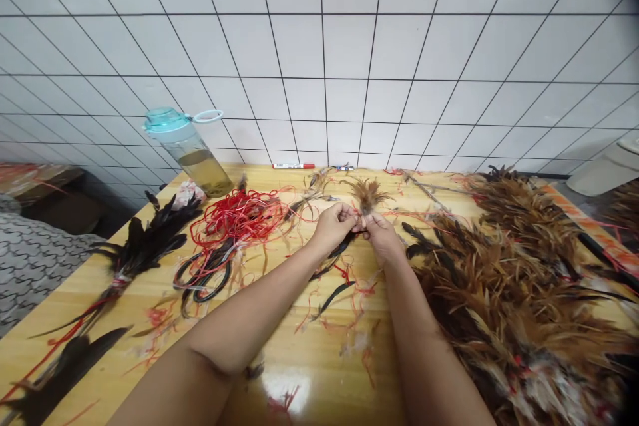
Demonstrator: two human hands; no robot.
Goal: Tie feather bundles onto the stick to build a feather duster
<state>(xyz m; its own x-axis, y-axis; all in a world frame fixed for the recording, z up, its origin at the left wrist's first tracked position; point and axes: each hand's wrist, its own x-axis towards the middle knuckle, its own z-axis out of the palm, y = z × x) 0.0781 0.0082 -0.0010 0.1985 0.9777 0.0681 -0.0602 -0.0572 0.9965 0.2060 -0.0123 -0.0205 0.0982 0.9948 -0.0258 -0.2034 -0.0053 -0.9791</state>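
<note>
Above the middle of the wooden table (299,306), my two hands meet with their fingertips close together. My right hand (383,237) pinches the base of a small brown feather bunch (368,194), whose tips fan upward away from me. Closed beside it, my left hand (333,227) has its thumb and fingers pressed together at that base, where a bit of red string (356,212) shows. The fingers hide most of the string and the quill ends. Beneath my hands lie a dark feather (335,297) and scraps of red string.
To the left lie a tangled red string pile (242,216), black-handled scissors (212,276) and black feathers (150,239). A water bottle (202,166) stands behind them. Brown feather bundles (504,273) cover the right side. A red marker (294,166) lies by the tiled wall (349,46).
</note>
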